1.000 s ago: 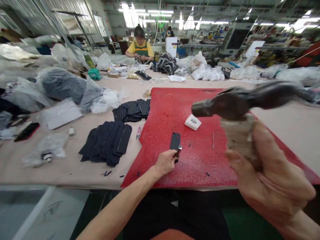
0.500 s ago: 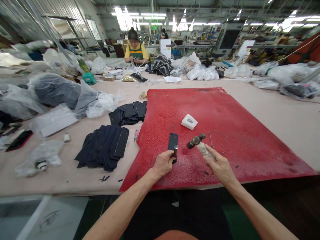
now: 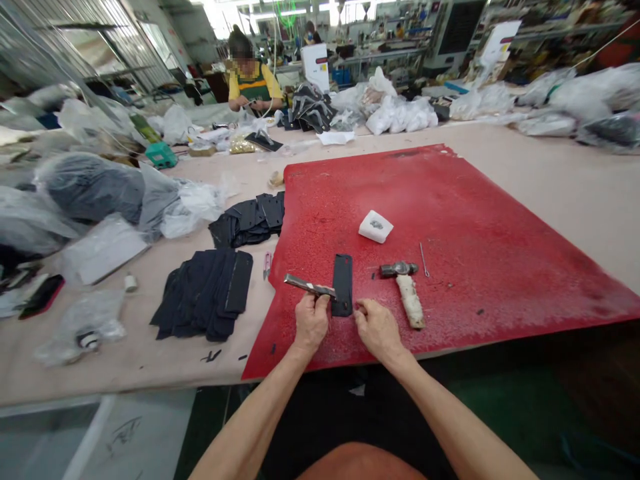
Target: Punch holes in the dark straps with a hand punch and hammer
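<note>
Head view: the flat black strip with rounded corners (image 3: 343, 283) lies on the red sheet (image 3: 475, 220) in front of the person, between the two hands. The left hand (image 3: 313, 325) is closed on a slim, shiny metal rod-shaped tool (image 3: 311, 287), which slants away to the left; its near end overlaps the strip's left edge, though contact is unclear. The right hand (image 3: 379, 331) has curled fingers beside the strip's lower right edge; whether they pinch anything, I cannot tell. Farther right lies a ball-peen hammer with a pale wrapped handle (image 3: 410, 300), and beyond the strip sits a white block (image 3: 376, 227). Left of the sheet, a fanned pile of dark pieces (image 3: 203, 293) rests on the tabletop (image 3: 125, 370). The step in hand looks like handling or repositioning the strip between tool strokes; shifting it would call for a light fingertip grip on its edge, with the rod kept clear.
</note>
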`<state>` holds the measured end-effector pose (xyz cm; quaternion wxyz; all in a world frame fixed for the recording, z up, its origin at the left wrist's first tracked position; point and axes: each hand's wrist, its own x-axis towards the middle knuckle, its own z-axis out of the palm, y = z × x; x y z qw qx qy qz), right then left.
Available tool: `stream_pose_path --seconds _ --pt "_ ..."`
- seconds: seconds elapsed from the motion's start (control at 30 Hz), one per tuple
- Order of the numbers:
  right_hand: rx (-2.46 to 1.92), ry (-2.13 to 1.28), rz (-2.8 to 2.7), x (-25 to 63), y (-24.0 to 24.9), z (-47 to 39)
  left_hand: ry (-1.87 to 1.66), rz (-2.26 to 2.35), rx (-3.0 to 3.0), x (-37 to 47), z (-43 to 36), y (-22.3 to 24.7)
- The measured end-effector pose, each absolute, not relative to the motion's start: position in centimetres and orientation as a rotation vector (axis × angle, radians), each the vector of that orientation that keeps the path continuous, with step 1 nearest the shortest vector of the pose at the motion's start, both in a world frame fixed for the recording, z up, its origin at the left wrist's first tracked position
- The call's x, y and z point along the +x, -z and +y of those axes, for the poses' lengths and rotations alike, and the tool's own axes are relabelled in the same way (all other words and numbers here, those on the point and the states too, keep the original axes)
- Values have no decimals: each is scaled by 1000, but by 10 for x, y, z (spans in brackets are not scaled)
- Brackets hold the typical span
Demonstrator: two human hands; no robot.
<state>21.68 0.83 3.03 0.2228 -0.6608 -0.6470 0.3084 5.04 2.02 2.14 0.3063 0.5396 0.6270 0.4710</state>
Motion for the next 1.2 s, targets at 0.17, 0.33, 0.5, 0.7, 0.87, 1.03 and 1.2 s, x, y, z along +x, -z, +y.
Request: stream_pose_path --seconds 0.17,0.33,0.5,0.7,0.87,1.03,1.2 --pt "-1943 -486 -1989 200 -34 9 -1264 1800 1382 26 21 -14" --pt "-1908 -325 -2074 186 -32 12 -1275 1699 1443 18 15 -4" --pt "-1869 -445 -2012 189 -23 15 -1252 1619 1516 20 12 -2" --pt "-1747 -644 -1874 189 -16 19 -1238 1583 1523 19 13 0" --pt "-1611 -741 -1839 194 -14 17 -1250 1568 1524 18 11 0" --pt "-1465 -900 -1800 221 -16 17 -1283 1556 1495 18 11 -2" --pt "-1620 -685 -2021 214 -23 20 -1284 1570 1491 16 12 4"
